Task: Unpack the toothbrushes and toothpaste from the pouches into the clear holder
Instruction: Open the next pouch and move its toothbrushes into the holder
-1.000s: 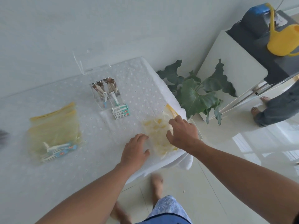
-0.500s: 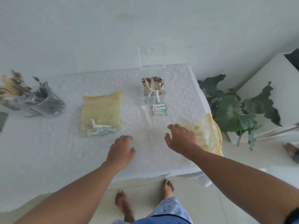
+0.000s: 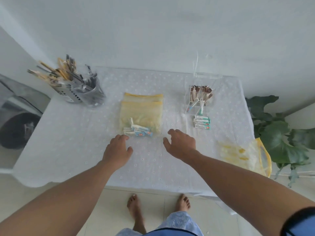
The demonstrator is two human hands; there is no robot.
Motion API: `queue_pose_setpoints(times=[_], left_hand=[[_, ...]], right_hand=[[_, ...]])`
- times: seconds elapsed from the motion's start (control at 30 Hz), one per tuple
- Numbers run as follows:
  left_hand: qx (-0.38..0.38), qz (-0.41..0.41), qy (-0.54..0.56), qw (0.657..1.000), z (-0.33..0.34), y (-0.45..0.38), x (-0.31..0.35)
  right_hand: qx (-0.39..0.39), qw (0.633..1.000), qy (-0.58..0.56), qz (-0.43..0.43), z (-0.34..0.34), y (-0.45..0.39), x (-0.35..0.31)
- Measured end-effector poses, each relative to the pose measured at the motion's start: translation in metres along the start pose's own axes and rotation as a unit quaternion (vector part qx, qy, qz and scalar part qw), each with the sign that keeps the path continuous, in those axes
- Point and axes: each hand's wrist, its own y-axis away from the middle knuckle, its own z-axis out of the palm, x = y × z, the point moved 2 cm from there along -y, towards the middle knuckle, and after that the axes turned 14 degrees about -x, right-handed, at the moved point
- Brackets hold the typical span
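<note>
Hands [image 3: 148, 149] shifted left, near pouch [image 3: 141, 114] edge.

On the table [image 3: 68, 150], 2 stacked pouches [image 3: 141, 109] lie straight ahead of me, toothpaste tubes [image 3: 138, 131] in their near end. My left hand [image 3: 117, 150] and right hand [image 3: 181, 144] hover just before them. Right of them stands the holder [image 3: 199, 101], toothpaste boxes [image 3: 202, 122] in front of it. Another pouch [image 3: 245, 155] overhangs the near right edge. A utensil cup [image 3: 81, 92] sits far left.

Worktop [image 3: 68, 150] under white eyelet cloth — perforated utensil caddy [image 3: 81, 92] at far left, large-leaved plant [image 3: 279, 138] beside right edge, pale tiled floor [image 3: 158, 210].
</note>
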Motion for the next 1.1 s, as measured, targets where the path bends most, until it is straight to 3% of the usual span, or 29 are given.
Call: queue_pose_setpoints(times=[0.17, 0.3, 0.4, 0.57, 0.77, 0.9, 1.1], left_hand=[[0.023, -0.028, 0.030, 0.999, -0.020, -0.007, -0.018], [0.020, -0.040, 0.152, 0.987, -0.028, -0.018, -0.021], [0.020, -0.052, 0.284, 0.957, -0.033, -0.025, -0.017], [0.043, -0.129, 0.377, 0.916, -0.033, -0.021, -0.013], [-0.030, -0.102, 0.492, 0.864, -0.016, -0.012, -0.015], [0.038, -0.071, 0.393, 0.916, -0.006, 0.000, -0.009], [0.097, 0.006, 0.415, 0.905, 0.000, 0.017, 0.019]], right_hand=[[-0.019, 0.999, -0.026, 0.017, 0.000, -0.021, -0.022], [-0.022, 0.997, -0.063, 0.035, 0.001, -0.035, -0.034], [-0.010, 0.993, -0.108, 0.048, 0.001, -0.040, -0.044], [-0.006, 0.976, -0.211, 0.061, 0.006, -0.040, -0.052], [-0.027, 0.957, -0.288, 0.036, 0.012, -0.031, -0.042], [-0.043, 0.949, -0.311, 0.041, 0.010, -0.026, -0.026], [-0.007, 0.947, -0.317, 0.053, -0.011, -0.016, -0.011]])
